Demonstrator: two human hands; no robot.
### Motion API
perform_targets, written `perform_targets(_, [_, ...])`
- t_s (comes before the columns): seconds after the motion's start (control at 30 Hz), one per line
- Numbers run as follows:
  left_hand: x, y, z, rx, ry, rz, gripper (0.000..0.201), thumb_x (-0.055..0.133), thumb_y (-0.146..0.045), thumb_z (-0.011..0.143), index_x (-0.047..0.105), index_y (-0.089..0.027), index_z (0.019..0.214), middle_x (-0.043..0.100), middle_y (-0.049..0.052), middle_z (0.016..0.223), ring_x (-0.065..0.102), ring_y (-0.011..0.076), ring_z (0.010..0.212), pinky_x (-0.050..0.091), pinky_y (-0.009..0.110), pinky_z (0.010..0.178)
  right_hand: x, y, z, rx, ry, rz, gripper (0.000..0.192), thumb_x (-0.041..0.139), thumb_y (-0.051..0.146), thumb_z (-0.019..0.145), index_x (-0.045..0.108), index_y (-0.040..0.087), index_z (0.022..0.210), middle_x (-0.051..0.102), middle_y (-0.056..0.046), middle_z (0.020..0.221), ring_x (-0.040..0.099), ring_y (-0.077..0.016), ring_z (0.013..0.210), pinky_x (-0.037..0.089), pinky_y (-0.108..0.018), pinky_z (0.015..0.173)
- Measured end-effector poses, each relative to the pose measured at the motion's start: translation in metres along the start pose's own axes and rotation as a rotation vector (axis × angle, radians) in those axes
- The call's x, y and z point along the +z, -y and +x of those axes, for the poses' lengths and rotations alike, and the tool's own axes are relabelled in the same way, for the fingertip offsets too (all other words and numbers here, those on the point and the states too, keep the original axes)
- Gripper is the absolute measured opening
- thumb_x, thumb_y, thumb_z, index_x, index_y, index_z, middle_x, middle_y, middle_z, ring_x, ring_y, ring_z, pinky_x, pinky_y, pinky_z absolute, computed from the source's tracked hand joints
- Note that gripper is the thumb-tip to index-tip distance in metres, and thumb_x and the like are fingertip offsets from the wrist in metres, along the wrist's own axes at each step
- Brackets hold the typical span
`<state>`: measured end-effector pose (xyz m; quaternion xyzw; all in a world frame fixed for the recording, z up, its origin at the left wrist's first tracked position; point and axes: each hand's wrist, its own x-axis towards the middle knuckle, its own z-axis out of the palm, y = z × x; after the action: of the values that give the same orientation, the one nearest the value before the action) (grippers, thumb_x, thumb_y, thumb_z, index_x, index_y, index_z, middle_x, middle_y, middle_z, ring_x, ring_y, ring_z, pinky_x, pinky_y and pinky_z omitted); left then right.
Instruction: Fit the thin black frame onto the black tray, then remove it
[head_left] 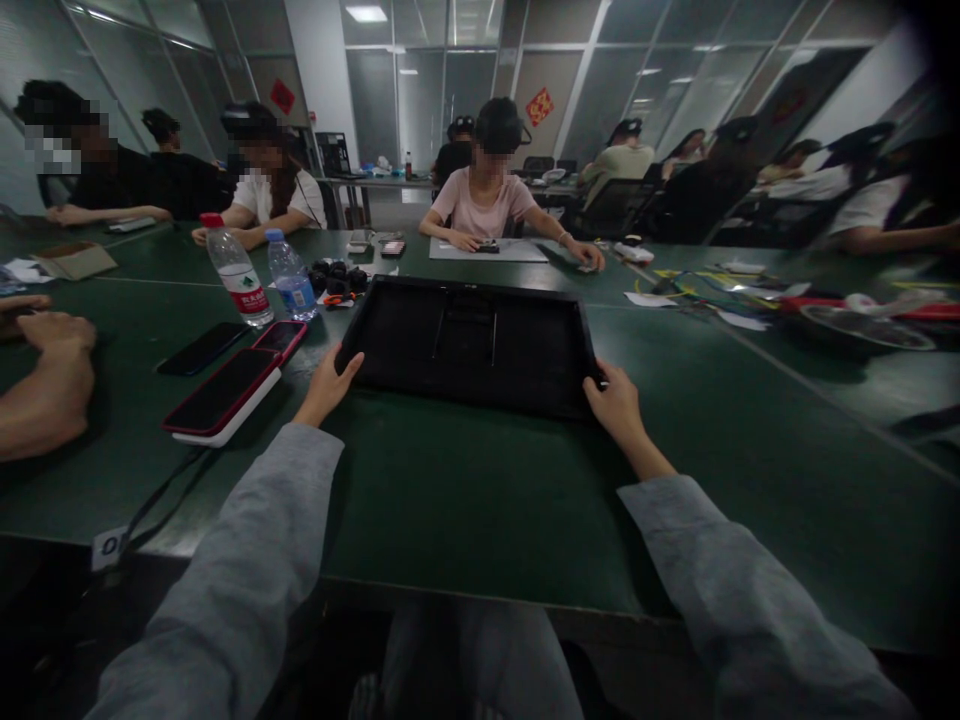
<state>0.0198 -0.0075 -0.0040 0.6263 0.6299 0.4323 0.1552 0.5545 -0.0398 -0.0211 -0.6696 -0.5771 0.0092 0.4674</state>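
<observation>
A wide black rectangular tray-like case (405, 350) with a raised rim lies in front of me on the green table (480, 500). Its inner face shows a paler-edged rectangular outline near the middle. My left hand (331, 382) grips its left edge, thumb over the rim and fingers hidden behind it. On the opposite side, my right hand (615, 400) holds the right edge the same way. Left of my left hand, a phone in a red case (225, 390) rests on a white object (229, 412).
A red-capped bottle (236, 275), a blue-capped bottle (291, 280) and a dark phone (202, 348) stand or lie at left. Another person's arm (45, 390) rests there. Cables (705, 290) and a round pan-like object (862, 325) lie at right. A person (491, 195) sits opposite.
</observation>
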Motion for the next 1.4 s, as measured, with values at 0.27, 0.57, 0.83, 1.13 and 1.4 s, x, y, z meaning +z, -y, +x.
perform_targets(0.27, [-0.020, -0.009, -0.006, -0.165, -0.133, 0.207, 0.047, 0.065, -0.051, 0.096, 0.076, -0.018, 0.127, 0.078, 0.017, 0.123, 0.072, 0.0318, 0.116, 0.053, 0.045, 0.106, 0.014, 0.001, 0.015, 0.006, 0.036, 0.063, 0.056, 0.060, 0.032, 0.084, 0.073, 0.014, 0.136, 0.074, -0.016, 0.133, 0.068, -0.0354, 0.128, 0.048, -0.059, 0.119])
perform_targets(0.57, [-0.022, -0.001, -0.001, -0.164, -0.127, 0.235, 0.043, 0.064, -0.042, 0.093, 0.079, -0.018, 0.126, 0.079, 0.015, 0.122, 0.073, 0.0325, 0.113, 0.054, 0.045, 0.105, 0.024, 0.007, 0.024, 0.012, 0.102, 0.107, 0.057, 0.060, 0.034, 0.088, 0.068, 0.015, 0.141, 0.072, -0.016, 0.137, 0.066, -0.0350, 0.132, 0.047, -0.059, 0.120])
perform_targets(0.83, [-0.018, -0.003, -0.004, -0.091, -0.162, 0.284, 0.047, 0.060, -0.043, 0.096, 0.077, -0.018, 0.132, 0.077, 0.016, 0.130, 0.073, 0.0331, 0.114, 0.053, 0.047, 0.106, 0.021, 0.004, 0.023, 0.003, 0.064, 0.039, 0.058, 0.056, 0.034, 0.091, 0.066, 0.018, 0.145, 0.072, -0.015, 0.139, 0.067, -0.0360, 0.130, 0.047, -0.059, 0.119])
perform_targets(1.13, [-0.016, 0.004, -0.001, -0.107, -0.098, 0.207, 0.044, 0.066, -0.040, 0.093, 0.078, -0.017, 0.128, 0.080, 0.015, 0.120, 0.073, 0.0349, 0.113, 0.054, 0.047, 0.104, 0.020, 0.000, 0.023, 0.002, 0.068, 0.059, 0.054, 0.060, 0.030, 0.089, 0.071, 0.014, 0.139, 0.074, -0.015, 0.135, 0.069, -0.0348, 0.129, 0.049, -0.057, 0.119])
perform_targets(1.4, [-0.013, 0.015, 0.009, -0.166, -0.128, 0.036, 0.044, 0.060, -0.046, 0.097, 0.079, -0.014, 0.121, 0.080, 0.016, 0.120, 0.074, 0.0318, 0.115, 0.054, 0.044, 0.105, 0.022, -0.008, 0.026, 0.040, 0.101, 0.164, 0.058, 0.066, 0.038, 0.086, 0.071, 0.018, 0.140, 0.073, -0.013, 0.138, 0.065, -0.0346, 0.135, 0.046, -0.060, 0.121])
